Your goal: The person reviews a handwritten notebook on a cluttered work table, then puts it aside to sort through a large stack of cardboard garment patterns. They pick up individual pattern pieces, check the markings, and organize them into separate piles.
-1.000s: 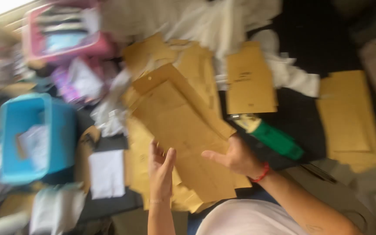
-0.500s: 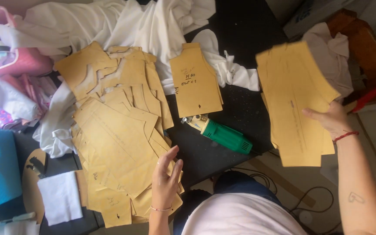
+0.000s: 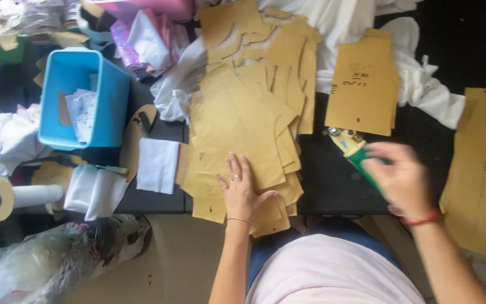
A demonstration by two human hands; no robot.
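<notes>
My left hand (image 3: pixel 242 188) lies flat, fingers spread, on the lower part of a large heap of brown paper pattern pieces (image 3: pixel 243 112) on the black table. My right hand (image 3: pixel 401 179) is blurred and sits over a green handheld cutting tool (image 3: pixel 353 147); whether the fingers are closed around the tool cannot be made out. A single brown pattern piece (image 3: pixel 363 84) with pen marks lies just beyond the tool. Another stack of brown pattern pieces (image 3: pixel 482 163) lies at the right edge, beside my right hand.
A blue plastic bin (image 3: pixel 85 95) with papers stands at the left. White fabric (image 3: pixel 423 90) is bunched at the back. A folded white cloth (image 3: pixel 157 165), a cardboard roll (image 3: pixel 7 197) and a plastic-wrapped bundle (image 3: pixel 57 259) lie at the lower left.
My right hand put the big pattern piece down at the right and came back to the green tool. My left hand settled flat on the heap. The view shifted.
</notes>
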